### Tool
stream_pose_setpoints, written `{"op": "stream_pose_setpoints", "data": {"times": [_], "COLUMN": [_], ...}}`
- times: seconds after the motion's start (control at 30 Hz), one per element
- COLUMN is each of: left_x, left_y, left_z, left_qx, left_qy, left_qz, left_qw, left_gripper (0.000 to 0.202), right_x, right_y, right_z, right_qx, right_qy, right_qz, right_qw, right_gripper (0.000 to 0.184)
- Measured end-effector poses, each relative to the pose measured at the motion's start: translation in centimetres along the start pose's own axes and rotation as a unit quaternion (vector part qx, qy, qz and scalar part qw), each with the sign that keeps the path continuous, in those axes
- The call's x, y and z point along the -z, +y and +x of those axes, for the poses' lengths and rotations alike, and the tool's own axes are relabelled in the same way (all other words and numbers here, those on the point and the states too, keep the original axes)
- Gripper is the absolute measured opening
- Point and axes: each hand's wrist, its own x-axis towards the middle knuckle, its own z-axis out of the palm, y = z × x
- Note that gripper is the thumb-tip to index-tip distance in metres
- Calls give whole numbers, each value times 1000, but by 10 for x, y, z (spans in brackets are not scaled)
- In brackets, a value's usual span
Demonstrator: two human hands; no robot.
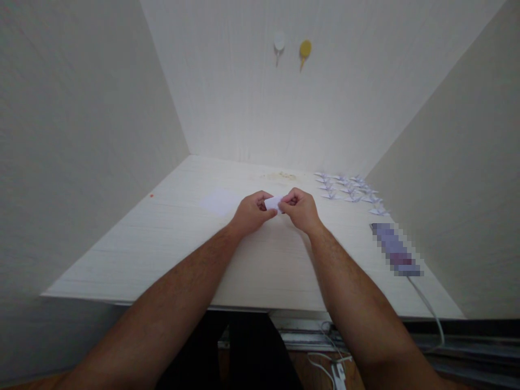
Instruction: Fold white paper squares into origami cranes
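Note:
My left hand [252, 212] and my right hand [299, 209] meet over the middle of a pale wooden desk [162, 244]. Both pinch a small folded piece of white paper [273, 203] held between them, fingers curled closed on it. A flat white paper sheet [219, 201] lies on the desk just left of my left hand.
Several small folded paper cranes [351, 188] stand in rows at the desk's back right. A blurred-out flat device [396, 249] with a white cable [428, 306] lies by the right edge. Walls enclose the desk on three sides; two round hooks [291, 47] hang on the back wall.

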Motion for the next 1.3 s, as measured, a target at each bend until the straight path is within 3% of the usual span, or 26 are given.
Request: {"op": "stream_pose_setpoints", "data": {"times": [0.47, 0.8, 1.0, 1.2, 1.3], "left_x": [-1, 3, 2, 3, 3], "left_y": [3, -1, 0, 3, 4], "left_z": [2, 3, 2, 2, 2], "left_qx": [34, 29, 22, 50, 71], "left_qy": [-6, 14, 20, 37, 52], "left_qz": [-37, 134, 164, 119, 84], "left_qw": [999, 990, 986, 991, 993], "left_gripper": [31, 18, 17, 18, 20], "right_x": [0, -2, -5, -9, -9], "right_y": [-2, -2, 0, 6, 6], "right_z": [-1, -2, -2, 0, -1], "right_qx": [-1, 16, 24, -11, -19], "right_qy": [6, 8, 1, -28, -33], "right_qz": [0, -42, -43, 48, 41], "right_qw": [1000, 999, 999, 998, 998], "right_gripper": [16, 15, 16, 37, 35]}}
